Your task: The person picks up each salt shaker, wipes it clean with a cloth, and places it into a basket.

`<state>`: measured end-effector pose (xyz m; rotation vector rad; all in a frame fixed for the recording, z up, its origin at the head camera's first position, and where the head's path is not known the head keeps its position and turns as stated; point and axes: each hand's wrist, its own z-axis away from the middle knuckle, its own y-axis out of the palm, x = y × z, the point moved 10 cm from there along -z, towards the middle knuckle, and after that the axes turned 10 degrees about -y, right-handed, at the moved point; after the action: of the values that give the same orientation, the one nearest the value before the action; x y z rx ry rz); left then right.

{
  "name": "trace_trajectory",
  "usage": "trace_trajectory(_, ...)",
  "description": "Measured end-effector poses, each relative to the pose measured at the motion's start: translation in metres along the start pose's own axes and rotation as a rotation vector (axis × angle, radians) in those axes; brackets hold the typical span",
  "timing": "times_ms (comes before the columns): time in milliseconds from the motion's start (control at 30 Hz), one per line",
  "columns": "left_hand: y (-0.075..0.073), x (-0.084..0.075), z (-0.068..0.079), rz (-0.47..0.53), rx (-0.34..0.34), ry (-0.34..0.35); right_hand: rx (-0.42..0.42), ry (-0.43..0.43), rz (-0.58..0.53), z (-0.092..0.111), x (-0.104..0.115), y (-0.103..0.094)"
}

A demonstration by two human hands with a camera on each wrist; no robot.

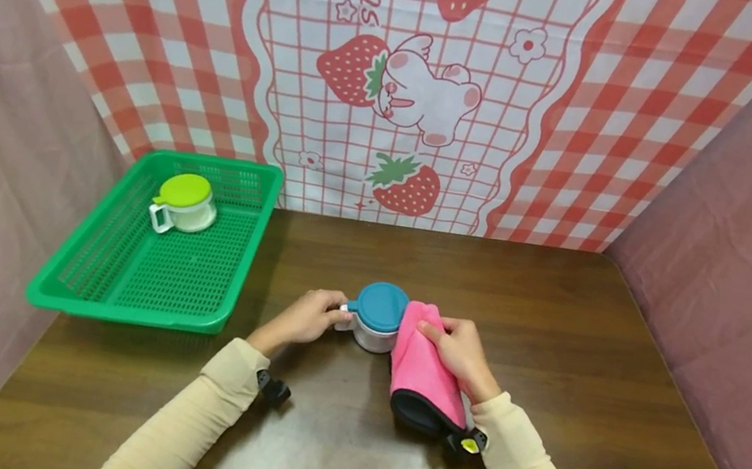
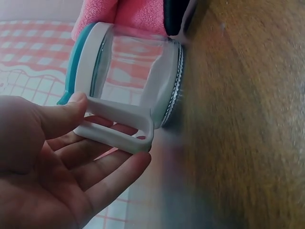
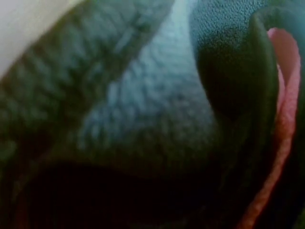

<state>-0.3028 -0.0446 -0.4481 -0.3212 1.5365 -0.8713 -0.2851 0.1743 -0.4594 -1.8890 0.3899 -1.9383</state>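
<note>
Can see the blue-lidded jar [image 1: 378, 317] near the middle of the wooden tabletop [image 1: 590, 326], well apart from the back edge and both side edges. Can trace a broad stretch of wood from the right hand [image 1: 463, 355] to the table's right edge, and a narrower one from the left hand [image 1: 310, 314] to the green basket [image 1: 128, 310], with a lime-lidded jar [image 1: 185, 204] inside. Gripping the white handle [image 2: 121, 112] between left thumb and fingers; pinching the pink cloth [image 1: 425, 365] in the right, against the side of the jar. In the left wrist view alone, can make out the handle's open loop and the jar's ridged base; cannot tell whether touching the wood. In the right wrist view, can see blurred dark fabric and a pink strip; cannot tell the right grip there. Upright, lid up, handle pointing left; lengthwise in the cloth, running from beside the lid back toward the person, dark-edged end nearest.
</note>
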Motion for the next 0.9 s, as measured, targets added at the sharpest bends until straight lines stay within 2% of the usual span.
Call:
trace_trajectory(267, -0.002, -0.003, 0.002, -0.099, -0.026, 0.029, 0.008, 0.012, -0.014, -0.005, 0.000, -0.001)
trace_trajectory(433, -0.003, -0.004, 0.002, -0.122, -0.032, 0.054, 0.025, -0.017, 0.008, -0.010, 0.005, -0.002)
trace_trajectory(900, -0.003, -0.002, 0.004, -0.090, 0.059, 0.086, 0.177, -0.048, 0.051, -0.025, 0.006, 0.004)
